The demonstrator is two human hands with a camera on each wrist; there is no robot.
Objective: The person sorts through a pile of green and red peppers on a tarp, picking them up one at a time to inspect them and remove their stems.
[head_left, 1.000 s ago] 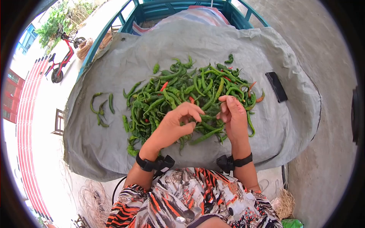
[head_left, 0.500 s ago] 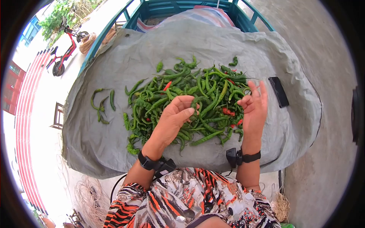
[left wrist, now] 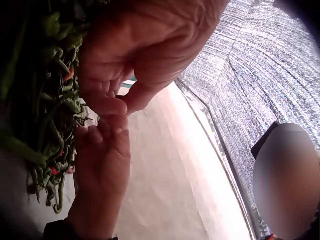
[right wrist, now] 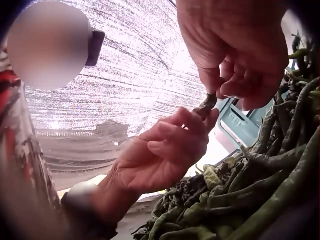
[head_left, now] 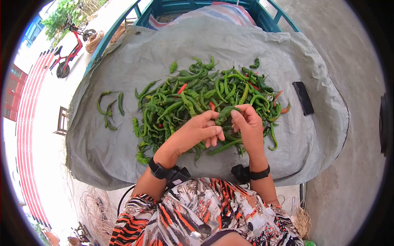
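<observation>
A curled green chili pepper (head_left: 224, 116) is held between both hands above a heap of chilies (head_left: 176, 98). My left hand (head_left: 195, 133) pinches one end between thumb and fingers. My right hand (head_left: 251, 130) has the other end between thumb and forefinger. In the right wrist view, the pepper (right wrist: 206, 106) bridges the two sets of fingertips, darkened by shadow. Both hands nearly meet in the left wrist view, where fingers hide the pepper. The heap is mostly green, long and twisted, with a few red chilies (head_left: 182, 88) among them.
A grey sheet (head_left: 111, 151) lies beneath the chilies. Several separate green chilies (head_left: 120, 103) lie at its left, and a black phone (head_left: 303, 98) at its right. Behind is a teal cart bed (head_left: 266, 18) with a striped cloth (head_left: 230, 12). A red scooter (head_left: 74, 53) stands far left.
Half a second ago the right hand was farther right with its fingers spread, while the left held the pepper. The right hand has since come left and pinches the pepper's other end.
</observation>
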